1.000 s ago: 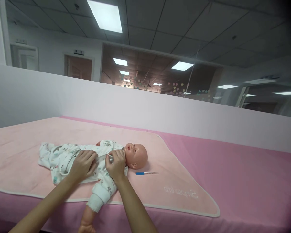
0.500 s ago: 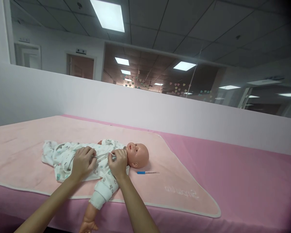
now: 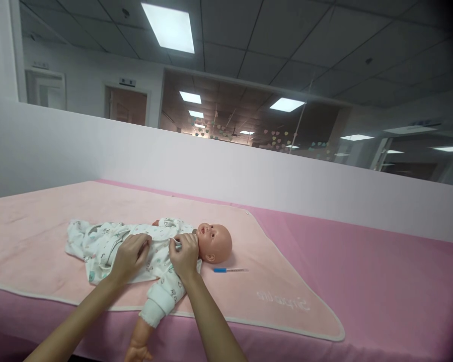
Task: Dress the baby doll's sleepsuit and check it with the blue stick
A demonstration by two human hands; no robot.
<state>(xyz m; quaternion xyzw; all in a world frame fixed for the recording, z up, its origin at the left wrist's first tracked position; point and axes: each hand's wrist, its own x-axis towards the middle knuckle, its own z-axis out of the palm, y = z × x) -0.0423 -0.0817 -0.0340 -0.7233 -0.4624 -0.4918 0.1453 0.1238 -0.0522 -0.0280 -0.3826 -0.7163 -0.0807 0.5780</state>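
A baby doll [image 3: 215,242] lies on its back on a light pink blanket [image 3: 272,281], head to the right, dressed in a white printed onesie [image 3: 98,241]. My left hand [image 3: 130,256] rests on the doll's belly, fingers curled and pinching the onesie's front. At the doll's chest, just below the chin, my right hand [image 3: 184,255] pinches the onesie fabric. One sleeved doll arm [image 3: 154,306] hangs over the near edge of the table. A thin thermometer with a blue end [image 3: 229,270] lies on the blanket beside the doll's head.
The blanket covers a darker pink table surface [image 3: 381,281] that stretches to the right. A white partition wall [image 3: 287,186] runs along the far side, with glass and office rooms beyond it.
My left hand's fingers have curled from flat on the doll's belly into a pinch on the onesie. The right hand has stayed at the chest. The view shifted slightly.
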